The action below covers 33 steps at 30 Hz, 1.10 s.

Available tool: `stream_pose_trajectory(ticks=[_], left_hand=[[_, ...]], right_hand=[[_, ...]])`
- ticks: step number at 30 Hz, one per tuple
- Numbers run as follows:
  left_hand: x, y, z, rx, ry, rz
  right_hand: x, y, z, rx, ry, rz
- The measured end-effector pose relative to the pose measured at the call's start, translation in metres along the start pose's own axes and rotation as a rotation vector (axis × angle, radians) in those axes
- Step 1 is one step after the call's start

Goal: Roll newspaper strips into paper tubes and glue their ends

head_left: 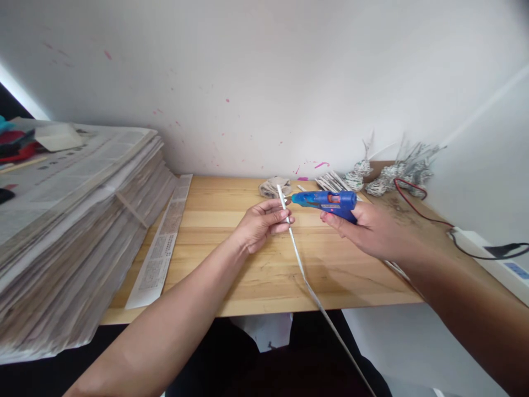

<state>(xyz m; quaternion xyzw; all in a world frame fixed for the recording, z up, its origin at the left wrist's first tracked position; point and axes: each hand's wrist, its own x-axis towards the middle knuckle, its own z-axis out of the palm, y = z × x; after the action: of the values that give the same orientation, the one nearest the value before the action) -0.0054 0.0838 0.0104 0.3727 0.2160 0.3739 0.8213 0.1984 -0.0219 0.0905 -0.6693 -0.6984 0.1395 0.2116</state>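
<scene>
Between the thumb and fingers of my left hand (264, 223) is a long, thin rolled paper stick (295, 248), pinched near its upper end. The stick bends at the front edge of the table and runs down past it toward the lower right. My right hand (366, 229) is wrapped round the handle of a blue glue gun (326, 203), which points left. Its nozzle is close to the upper end of the stick, beside my left fingers; whether it touches, I cannot tell. A crumpled beige cloth (275, 186) lies just behind my left hand.
At left rises a tall stack of newspapers (124, 198) with small items on top. Beside it lies a newspaper strip (165, 248) on the wooden table (215, 220). Back right are paper sticks (330, 181), bundled paper figures (384, 176), a red cord (407, 199) and a white power strip (491, 259).
</scene>
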Motion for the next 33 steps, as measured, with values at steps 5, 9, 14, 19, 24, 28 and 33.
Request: stream_pose_trajectory(ticks=[5, 9, 14, 19, 24, 28, 33], left_hand=[[0.0003, 0.0008, 0.0004, -0.008, 0.011, -0.008], [-0.0003, 0.0013, 0.0011, -0.005, 0.019, -0.009], [0.0003, 0.0005, -0.0003, -0.002, -0.004, 0.001], [0.0004, -0.0003, -0.0008, 0.007, -0.025, 0.005], [-0.0002, 0.0, -0.0004, 0.006, -0.023, 0.002], [-0.0005, 0.0004, 0.0003, 0.006, -0.014, -0.002], [-0.0005, 0.001, 0.001, 0.011, 0.001, -0.003]], right_hand=[[-0.0005, -0.002, -0.001, -0.014, -0.006, -0.005], [-0.0009, -0.0033, -0.0019, -0.017, -0.014, -0.005], [-0.0004, -0.0035, -0.0023, -0.008, 0.002, -0.024], [0.0004, -0.0051, -0.0039, -0.022, -0.008, -0.036], [0.0005, -0.0046, -0.0029, -0.027, -0.009, -0.029], [-0.0009, -0.0064, -0.0034, -0.031, -0.019, -0.031], [-0.003, -0.0098, -0.0066, -0.038, -0.04, -0.031]])
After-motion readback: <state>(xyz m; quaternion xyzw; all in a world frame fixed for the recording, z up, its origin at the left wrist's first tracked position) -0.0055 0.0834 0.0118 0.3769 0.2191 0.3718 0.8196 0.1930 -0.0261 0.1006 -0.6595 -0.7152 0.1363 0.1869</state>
